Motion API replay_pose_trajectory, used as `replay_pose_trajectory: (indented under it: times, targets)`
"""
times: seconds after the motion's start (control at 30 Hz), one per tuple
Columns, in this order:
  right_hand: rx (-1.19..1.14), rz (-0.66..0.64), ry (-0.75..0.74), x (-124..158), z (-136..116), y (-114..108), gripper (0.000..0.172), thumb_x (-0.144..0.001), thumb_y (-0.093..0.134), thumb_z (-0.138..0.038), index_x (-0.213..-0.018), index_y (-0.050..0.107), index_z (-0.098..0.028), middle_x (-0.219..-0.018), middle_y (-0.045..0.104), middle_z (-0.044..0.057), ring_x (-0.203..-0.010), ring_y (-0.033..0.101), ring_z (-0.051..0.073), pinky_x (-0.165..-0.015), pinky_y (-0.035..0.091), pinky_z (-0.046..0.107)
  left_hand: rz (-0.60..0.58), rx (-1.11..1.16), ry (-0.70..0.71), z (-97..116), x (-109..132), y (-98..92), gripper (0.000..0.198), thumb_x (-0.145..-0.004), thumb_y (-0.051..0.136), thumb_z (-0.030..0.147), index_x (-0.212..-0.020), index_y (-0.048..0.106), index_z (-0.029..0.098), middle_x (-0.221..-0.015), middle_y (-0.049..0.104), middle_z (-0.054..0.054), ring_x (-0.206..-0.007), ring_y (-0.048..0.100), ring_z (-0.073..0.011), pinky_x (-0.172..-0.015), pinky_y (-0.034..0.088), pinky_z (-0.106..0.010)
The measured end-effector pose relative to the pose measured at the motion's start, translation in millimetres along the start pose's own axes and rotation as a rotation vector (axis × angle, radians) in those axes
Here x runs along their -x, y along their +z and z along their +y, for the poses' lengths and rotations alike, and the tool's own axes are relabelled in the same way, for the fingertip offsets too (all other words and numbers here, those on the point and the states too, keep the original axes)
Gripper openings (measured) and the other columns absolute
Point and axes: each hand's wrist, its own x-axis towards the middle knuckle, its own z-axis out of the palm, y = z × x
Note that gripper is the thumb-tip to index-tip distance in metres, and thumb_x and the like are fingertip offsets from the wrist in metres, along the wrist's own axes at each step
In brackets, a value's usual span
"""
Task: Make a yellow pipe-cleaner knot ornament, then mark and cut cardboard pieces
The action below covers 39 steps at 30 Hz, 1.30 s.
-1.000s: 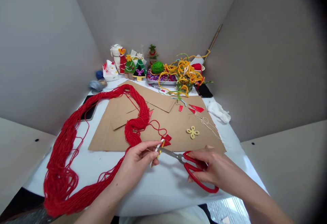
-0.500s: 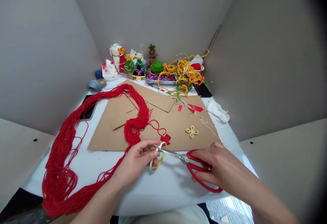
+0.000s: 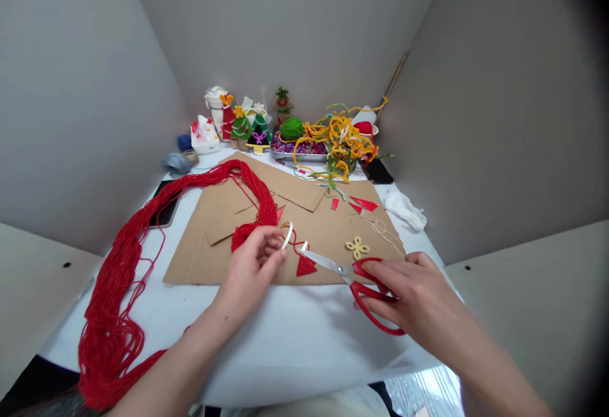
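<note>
My left hand [image 3: 254,264] is closed around a narrow roll of white tape [image 3: 287,234], held by its edge above the cardboard. Fingers of my right hand [image 3: 404,290] pass through the red handles of a pair of scissors [image 3: 340,270], whose blades point left and look shut. A short white piece of tape [image 3: 305,246] is at the blade tips, apart from the roll. Beneath them lies a small red yarn-covered triangle [image 3: 306,266], with a red strand running from it. A yellow four-loop bow [image 3: 357,247] rests near the scissors.
Red yarn [image 3: 114,290] sprawls along the left, partly over the cardboard sheet [image 3: 190,258]. Red scraps [image 3: 364,204] and pale thread lie at right. Behind stand small decorated trees [image 3: 241,126], a tray of beads [image 3: 299,147] and tangled orange yarn [image 3: 345,138]. Grey walls enclose the table.
The tape was between the scissor blades; now a short piece sits at the tips, separate from the roll. My left hand moved up and away, and the scissors shifted slightly upward.
</note>
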Motion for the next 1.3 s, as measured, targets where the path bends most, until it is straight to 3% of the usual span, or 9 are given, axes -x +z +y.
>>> replay_pose_trajectory:
  times: [0.17,0.33,0.43,0.53,0.6,0.83,1.03,1.17,1.3]
  targets:
    - [0.039,0.059,0.04,1,1,0,0.021,-0.085,0.059,-0.041,-0.098,0.061,-0.025,-0.085,0.071,0.0,-0.07,0.063,0.015,-0.069,0.03,0.032,-0.005,-0.551,0.306,-5,-75,5.4,0.011,-0.083,0.05,0.021,-0.09,0.06,0.021,-0.089,0.066,-0.004,-0.084,0.059,-0.0194,-0.079,0.044,-0.032]
    - [0.063,0.057,0.112,-1,0,3,0.013,-0.086,0.059,-0.036,-0.089,0.062,-0.024,-0.085,0.072,0.001,-0.073,0.065,0.016,-0.067,0.03,0.032,-0.134,-0.612,0.336,-17,-122,15.8,0.006,-0.075,0.06,0.022,-0.075,0.066,0.019,-0.089,0.068,-0.007,-0.09,0.06,-0.0229,-0.085,0.042,-0.034]
    - [0.068,0.06,0.119,-2,4,6,0.014,-0.087,0.057,-0.036,-0.09,0.062,-0.023,-0.089,0.073,0.003,-0.076,0.066,0.017,-0.068,0.03,0.032,-0.141,-0.532,0.278,-9,-112,15.7,0.023,-0.082,0.052,0.033,-0.082,0.069,0.018,-0.091,0.069,-0.007,-0.086,0.062,-0.021,-0.078,0.044,-0.03]
    - [0.065,0.056,0.102,-4,8,11,0.016,-0.088,0.056,-0.037,-0.093,0.062,-0.023,-0.094,0.073,0.004,-0.079,0.066,0.019,-0.069,0.03,0.033,-0.292,-0.289,-0.058,3,-92,12.3,0.035,-0.08,0.05,0.044,-0.08,0.071,0.017,-0.07,0.069,-0.004,-0.062,0.06,-0.0177,-0.059,0.043,-0.027]
    - [0.059,0.058,0.089,-6,10,13,0.017,-0.088,0.056,-0.037,-0.094,0.063,-0.022,-0.094,0.073,0.005,-0.078,0.066,0.018,-0.069,0.029,0.033,-0.393,-0.179,-0.162,8,-82,10.8,0.03,-0.076,0.055,0.042,-0.077,0.071,0.017,-0.07,0.069,-0.003,-0.061,0.06,-0.0169,-0.057,0.042,-0.025]
    - [0.062,0.027,0.084,-6,5,16,0.015,-0.087,0.059,-0.034,-0.095,0.062,-0.022,-0.091,0.073,0.002,-0.077,0.065,0.017,-0.069,0.027,0.031,-0.516,-0.026,-0.183,2,-77,12.2,0.016,-0.071,0.06,0.032,-0.076,0.068,0.018,-0.075,0.07,-0.003,-0.069,0.062,-0.0172,-0.065,0.044,-0.026]
    - [0.167,-0.016,0.139,-17,13,15,0.017,-0.086,0.056,-0.036,-0.092,0.062,-0.021,-0.082,0.072,0.003,-0.071,0.064,0.018,-0.067,0.027,0.031,-0.31,0.035,-0.197,4,-77,10.0,0.017,-0.071,0.065,0.033,-0.075,0.066,0.016,-0.072,0.067,-0.003,-0.066,0.06,-0.0142,-0.062,0.042,-0.024]
    - [0.301,-0.033,0.231,-56,26,21,0.022,-0.088,0.051,-0.038,-0.089,0.062,-0.018,-0.071,0.07,0.006,-0.065,0.063,0.021,-0.065,0.029,0.032,-0.142,0.149,-0.225,-1,-67,10.7,0.019,-0.07,0.068,0.036,-0.076,0.066,0.017,-0.074,0.066,0.0,-0.063,0.056,-0.0103,-0.06,0.039,-0.021]
    - [0.33,-0.006,0.253,-101,34,39,0.026,-0.089,0.051,-0.037,-0.094,0.059,-0.014,-0.075,0.068,0.011,-0.072,0.062,0.025,-0.068,0.033,0.034,-0.123,0.272,-0.296,-16,-46,18.3,0.025,-0.07,0.068,0.04,-0.08,0.066,0.016,-0.079,0.067,-0.003,-0.07,0.058,-0.012,-0.063,0.041,-0.021]
